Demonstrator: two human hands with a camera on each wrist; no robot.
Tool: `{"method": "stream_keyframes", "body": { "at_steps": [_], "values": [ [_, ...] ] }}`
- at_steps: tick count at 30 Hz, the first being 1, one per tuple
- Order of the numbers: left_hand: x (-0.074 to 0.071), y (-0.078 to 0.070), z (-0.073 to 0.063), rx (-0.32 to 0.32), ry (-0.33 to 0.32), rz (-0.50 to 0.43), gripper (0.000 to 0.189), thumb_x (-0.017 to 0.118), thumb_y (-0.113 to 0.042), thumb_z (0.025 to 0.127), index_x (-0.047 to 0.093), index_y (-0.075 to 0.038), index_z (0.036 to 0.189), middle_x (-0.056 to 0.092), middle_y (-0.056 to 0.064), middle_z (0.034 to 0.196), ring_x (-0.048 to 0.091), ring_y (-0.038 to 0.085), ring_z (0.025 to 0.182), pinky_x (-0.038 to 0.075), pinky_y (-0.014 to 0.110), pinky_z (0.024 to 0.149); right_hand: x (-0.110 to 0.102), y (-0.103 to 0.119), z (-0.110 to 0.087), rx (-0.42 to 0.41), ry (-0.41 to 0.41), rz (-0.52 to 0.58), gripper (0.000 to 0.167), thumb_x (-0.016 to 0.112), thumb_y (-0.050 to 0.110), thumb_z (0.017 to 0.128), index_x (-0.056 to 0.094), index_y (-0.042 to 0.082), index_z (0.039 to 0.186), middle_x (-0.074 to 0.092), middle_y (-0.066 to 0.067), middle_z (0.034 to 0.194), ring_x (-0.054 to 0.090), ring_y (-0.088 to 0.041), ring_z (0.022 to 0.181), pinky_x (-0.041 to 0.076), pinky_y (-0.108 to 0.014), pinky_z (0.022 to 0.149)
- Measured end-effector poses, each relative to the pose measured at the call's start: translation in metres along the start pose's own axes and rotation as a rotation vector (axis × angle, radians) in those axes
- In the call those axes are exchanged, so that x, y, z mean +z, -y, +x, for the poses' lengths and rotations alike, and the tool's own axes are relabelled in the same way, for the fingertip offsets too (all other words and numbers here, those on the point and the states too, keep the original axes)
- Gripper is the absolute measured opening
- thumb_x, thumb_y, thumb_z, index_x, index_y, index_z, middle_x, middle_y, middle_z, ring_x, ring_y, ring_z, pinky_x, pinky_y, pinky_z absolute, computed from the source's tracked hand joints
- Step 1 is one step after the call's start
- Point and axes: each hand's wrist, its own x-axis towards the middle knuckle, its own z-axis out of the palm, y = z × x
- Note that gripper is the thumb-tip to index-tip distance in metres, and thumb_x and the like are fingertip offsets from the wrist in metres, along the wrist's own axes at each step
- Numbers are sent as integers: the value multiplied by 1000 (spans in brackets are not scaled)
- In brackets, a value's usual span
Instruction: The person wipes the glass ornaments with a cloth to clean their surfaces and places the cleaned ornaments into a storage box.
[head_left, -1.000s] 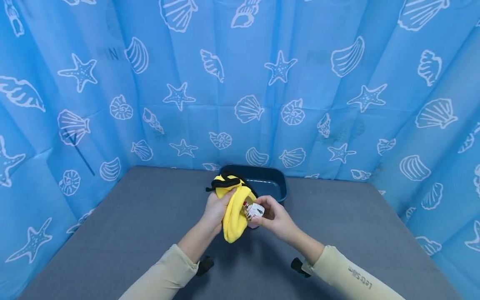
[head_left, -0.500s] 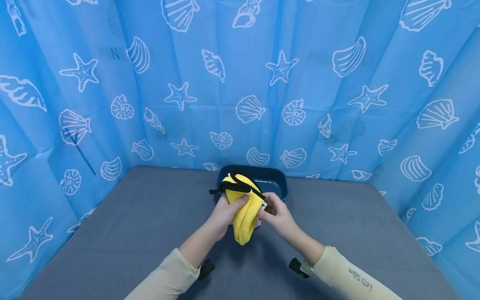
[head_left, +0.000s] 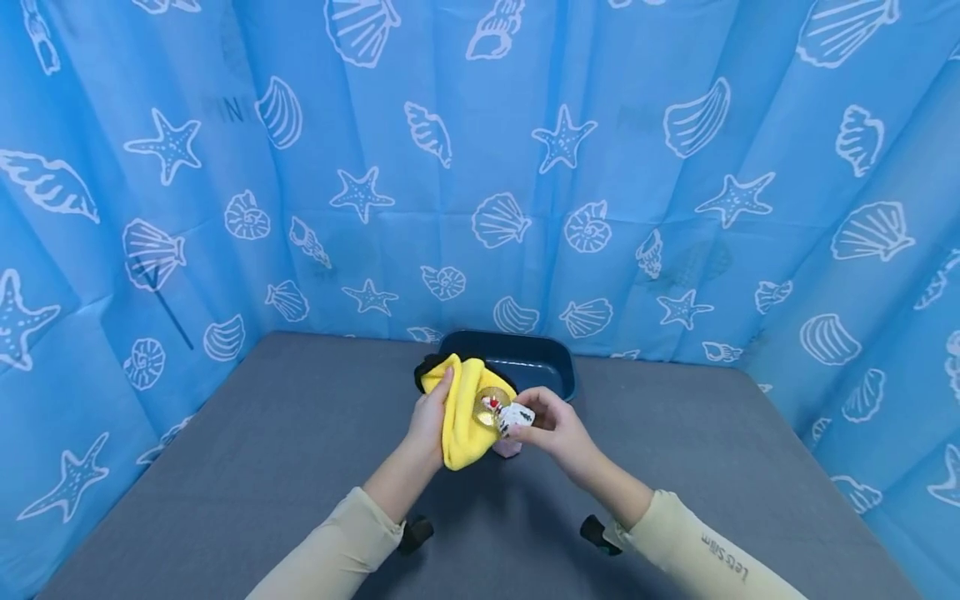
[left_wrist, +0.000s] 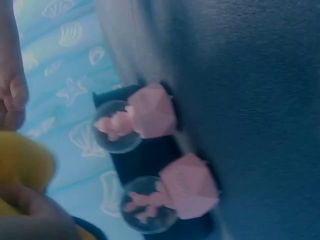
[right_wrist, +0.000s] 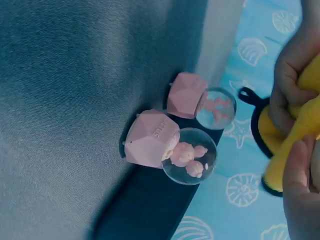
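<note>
My left hand (head_left: 430, 418) grips a folded yellow cloth (head_left: 463, 417) with black trim. The cloth lies against the left side of a small snow globe (head_left: 516, 419), which has a clear ball, a white base and a little red-and-white figure inside. Thumb and fingers of my right hand (head_left: 561, 435) hold that base, tilting the ball toward the cloth. Below, two more snow globes with pink faceted bases stand side by side; the right wrist view shows a nearer one (right_wrist: 151, 139) and a farther one (right_wrist: 186, 95), both with pink figures. The head view mostly hides them.
A dark blue rectangular bin (head_left: 564, 354) stands behind the hands, near the back edge of the grey table (head_left: 675, 467). A blue shell-print curtain (head_left: 480, 167) hangs around the table's back and sides.
Half a second ago the cloth was wrapped over the snow globe and hid most of it. My left hand has since drawn the cloth leftward, so the clear ball shows again.
</note>
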Motion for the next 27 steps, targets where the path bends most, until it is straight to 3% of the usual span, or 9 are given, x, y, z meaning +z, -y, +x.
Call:
{"method": "stream_keyframes", "body": {
  "at_steps": [3, 7, 9, 13, 19, 23, 27],
  "values": [
    [-6, -3, 0, -67, 53, -179, 55, 51, -58, 94, 53, -13, 126, 63, -4, 104, 62, 7, 98, 49, 23, 89, -3, 4, 3, 60, -69, 92, 27, 58, 3, 91, 46, -10, 112, 61, -5, 94, 60, -13, 82, 53, -27, 77],
    [-10, -5, -2, -105, 158, -285, 56, 50, -71, 85, 57, -21, 109, 62, -7, 100, 62, 7, 97, 49, 24, 89, -5, 10, 4, 98, -143, 176, 22, 54, 7, 93, 46, -4, 110, 61, -3, 91, 59, -13, 82, 52, -26, 79],
    [-9, -5, -2, -101, 194, -276, 56, 49, -74, 83, 58, -21, 103, 61, -7, 97, 62, 6, 95, 49, 24, 89, -5, 13, 4, 101, -166, 187, 20, 53, 9, 94, 46, -2, 108, 62, -2, 89, 57, -13, 81, 50, -24, 77],
    [-7, -1, -3, -94, 188, -221, 52, 48, -72, 85, 58, -22, 95, 60, -8, 91, 61, 6, 90, 48, 23, 86, -4, 15, 6, 103, -169, 228, 22, 52, 9, 95, 43, -3, 111, 61, -4, 93, 56, -15, 83, 49, -25, 78],
    [-5, 4, -3, -26, 175, -107, 43, 47, -62, 94, 54, -20, 98, 55, -7, 90, 59, 6, 89, 46, 22, 86, -4, 13, 8, 138, -130, 279, 49, 56, 4, 90, 33, -6, 132, 58, -9, 114, 59, -17, 99, 50, -29, 90],
    [-7, 4, -3, 3, 197, -51, 38, 43, -53, 100, 51, -17, 105, 54, -6, 95, 58, 6, 91, 46, 22, 86, -4, 11, 10, 175, -94, 241, 52, 61, 2, 89, 37, -6, 134, 60, -6, 112, 57, -17, 103, 47, -30, 95],
    [-8, 5, -4, -2, 215, -25, 35, 40, -51, 102, 51, -17, 106, 55, -6, 95, 58, 6, 90, 47, 23, 85, -3, 11, 10, 191, -128, 169, 52, 67, 5, 87, 42, -2, 131, 62, -5, 107, 57, -19, 101, 44, -33, 95]
  ]
}}
